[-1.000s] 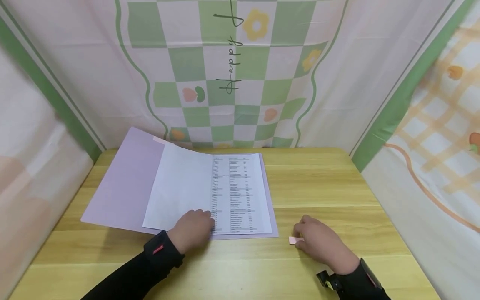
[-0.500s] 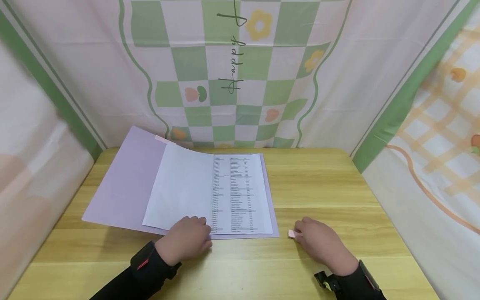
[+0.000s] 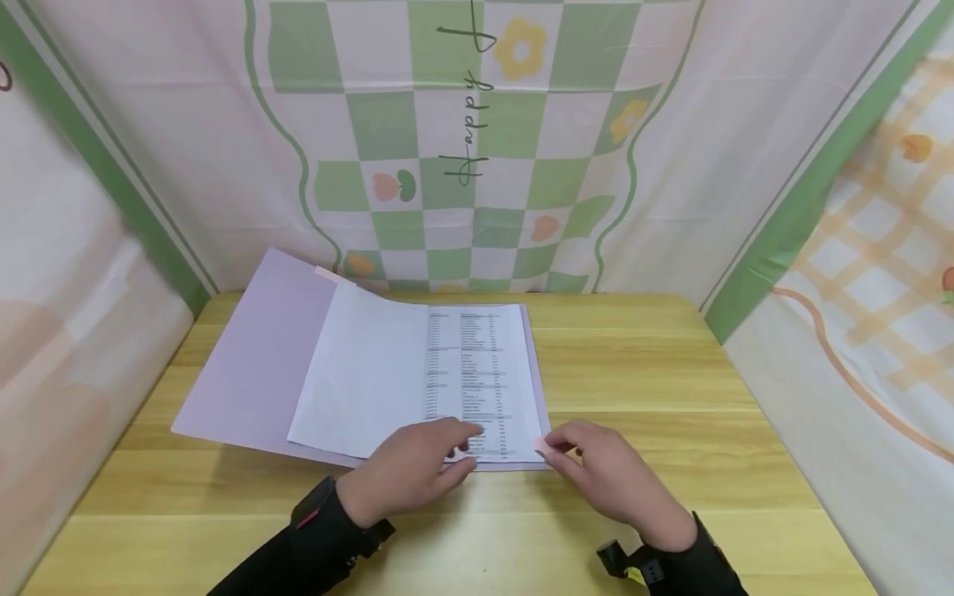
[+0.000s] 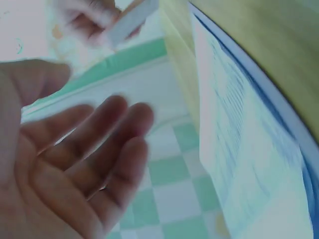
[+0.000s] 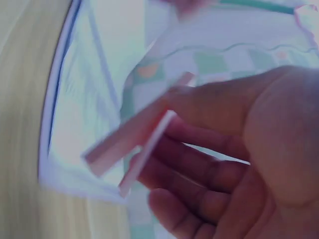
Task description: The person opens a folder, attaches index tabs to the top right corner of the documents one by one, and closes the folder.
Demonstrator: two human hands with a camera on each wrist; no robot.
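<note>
An open lavender folder [image 3: 242,356] lies on the wooden table. Inside it are a blank white page [image 3: 361,364], turned to the left, and a printed sheet [image 3: 477,364] with rows of small text. My left hand [image 3: 413,459] hovers over the sheet's lower part, fingers loosely spread and holding nothing; the left wrist view shows it apart from the paper. My right hand [image 3: 614,472] pinches a folded pink strip [image 5: 114,144] between thumb and fingers at the sheet's lower right corner. The strip's two leaves stand apart in a V. Whether it touches the page I cannot tell.
Another pink strip [image 3: 334,275] sits at the top edge of the turned page. The table [image 3: 633,356] extends to the right of the folder. A patterned curtain [image 3: 469,165] hangs behind it, and more fabric hangs along both sides.
My right hand has moved left with the pink strip, from the bare table to the sheet's lower right corner. My left hand has shifted right and its fingers have spread.
</note>
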